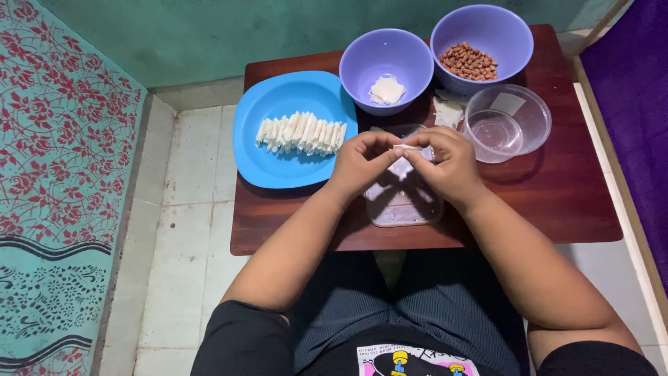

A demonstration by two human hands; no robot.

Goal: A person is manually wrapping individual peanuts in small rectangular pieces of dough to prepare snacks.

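Both hands meet over the middle of the dark wooden bench (557, 195). The left hand (362, 163) and right hand (449, 163) each pinch an end of a small white wrapper piece (408, 147), grip closed on it, above a clear rectangular container (403, 205). To the left, a blue plate (264, 160) carries a row of folded white pieces (300, 132).

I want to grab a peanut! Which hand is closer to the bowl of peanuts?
The right hand. It is just below the peanut bowl, slightly to its left. The left hand is farther away, below the other purple bowl.
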